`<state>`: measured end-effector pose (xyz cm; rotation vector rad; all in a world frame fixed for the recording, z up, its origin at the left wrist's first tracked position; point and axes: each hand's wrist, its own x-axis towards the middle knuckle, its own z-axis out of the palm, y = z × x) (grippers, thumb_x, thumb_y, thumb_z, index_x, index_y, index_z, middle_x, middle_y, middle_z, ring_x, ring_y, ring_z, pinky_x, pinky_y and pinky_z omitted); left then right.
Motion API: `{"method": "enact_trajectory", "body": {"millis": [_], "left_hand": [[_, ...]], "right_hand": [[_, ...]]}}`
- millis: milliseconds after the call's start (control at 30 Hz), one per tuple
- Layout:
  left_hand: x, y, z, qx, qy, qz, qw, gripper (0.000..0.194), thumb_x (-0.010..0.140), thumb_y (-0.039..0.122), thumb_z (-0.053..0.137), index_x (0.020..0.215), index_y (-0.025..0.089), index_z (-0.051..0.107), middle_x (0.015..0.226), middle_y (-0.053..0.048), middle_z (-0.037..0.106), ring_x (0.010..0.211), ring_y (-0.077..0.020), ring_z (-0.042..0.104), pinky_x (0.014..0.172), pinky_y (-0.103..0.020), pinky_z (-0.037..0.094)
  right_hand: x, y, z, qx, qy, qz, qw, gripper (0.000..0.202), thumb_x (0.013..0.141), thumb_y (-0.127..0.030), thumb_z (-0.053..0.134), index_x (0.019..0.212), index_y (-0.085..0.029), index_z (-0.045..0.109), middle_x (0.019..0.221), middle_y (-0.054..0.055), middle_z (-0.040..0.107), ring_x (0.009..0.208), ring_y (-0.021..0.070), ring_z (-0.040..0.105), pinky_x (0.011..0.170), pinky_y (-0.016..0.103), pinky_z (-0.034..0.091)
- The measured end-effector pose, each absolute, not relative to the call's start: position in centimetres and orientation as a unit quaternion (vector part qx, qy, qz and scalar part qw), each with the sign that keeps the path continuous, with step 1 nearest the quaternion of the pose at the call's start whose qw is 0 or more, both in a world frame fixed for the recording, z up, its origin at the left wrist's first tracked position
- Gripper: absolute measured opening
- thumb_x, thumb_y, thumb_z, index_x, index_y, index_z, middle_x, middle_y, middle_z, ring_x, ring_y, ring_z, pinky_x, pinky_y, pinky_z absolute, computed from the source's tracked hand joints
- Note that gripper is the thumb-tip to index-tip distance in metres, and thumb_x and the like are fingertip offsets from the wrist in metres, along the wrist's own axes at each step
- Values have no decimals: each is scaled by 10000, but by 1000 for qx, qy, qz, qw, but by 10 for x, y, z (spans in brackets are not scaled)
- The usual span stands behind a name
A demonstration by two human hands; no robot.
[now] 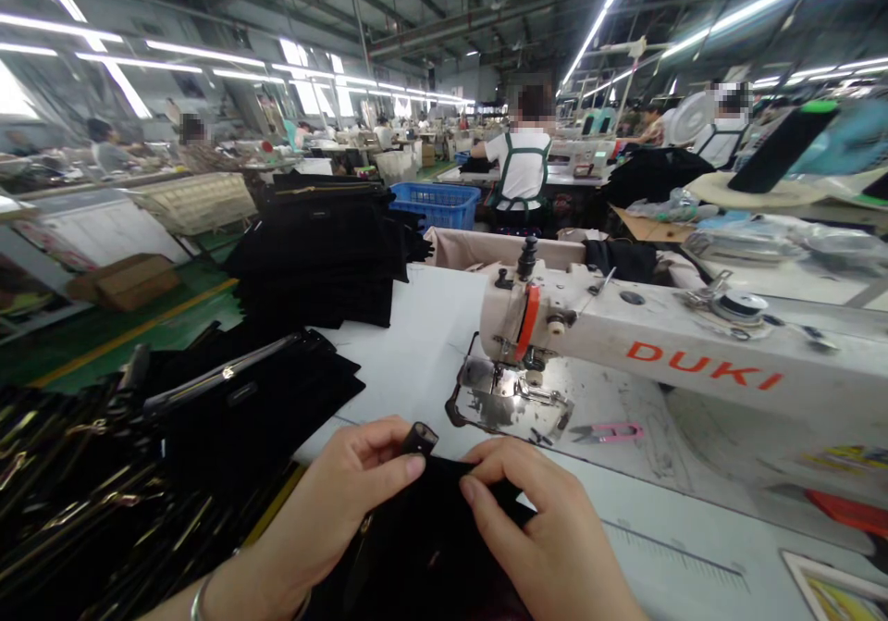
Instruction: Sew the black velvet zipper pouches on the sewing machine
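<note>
My left hand [367, 473] pinches the upper left corner of a black fabric piece [437, 538], where a small dark rolled end [421, 438] sticks up beside the thumb. My right hand [527, 501] grips the same fabric's top edge between thumb and fingers, a short way to the right. The fabric hangs below both hands, in front of the table edge. Just beyond them is the white sewing machine [666, 334], its needle area above a metal plate. Pink-handled snips [610, 432] lie on the table right of the needle.
A tall stack of black fabric pieces [319, 251] stands at the back left of the table [437, 311]. Nearer lies a black piece with a zipper [256, 408], beside many zippered pieces [55, 510]. A blue basket [437, 200] and a person in white [524, 163] are farther back.
</note>
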<state>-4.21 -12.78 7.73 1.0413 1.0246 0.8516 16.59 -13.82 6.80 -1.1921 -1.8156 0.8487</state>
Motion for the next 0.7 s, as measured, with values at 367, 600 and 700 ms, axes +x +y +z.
{"method": "enact_trajectory", "body": {"millis": [367,600,700], "left_hand": [[-44,-45,87,742,411,42,528,208,828,340,627,872,151,702,800,4,675,724,-155,585,661,-225,438],[-5,34,23,859,458,78,213,68,820,201,630,839,156,678,857,-61,680,851,-231,607,764,-311,453],[16,51,9,864,465,146,126,153,863,222,648,992,142,664,1065,-137,662,1094,-310,551,941,-424,427]], "right_hand": [[180,-136,50,-333,-776,431,318,418,861,-12,518,1130,-283,690,1053,-26,726,928,116,681,841,202,509],[171,-76,0,-383,-905,43,182,168,900,-148,640,1041,-200,716,873,49,685,828,224,628,709,318,518],[179,-49,-2,-393,-900,17,189,144,913,-136,614,1006,-175,716,974,90,683,947,247,612,811,363,509]]}}
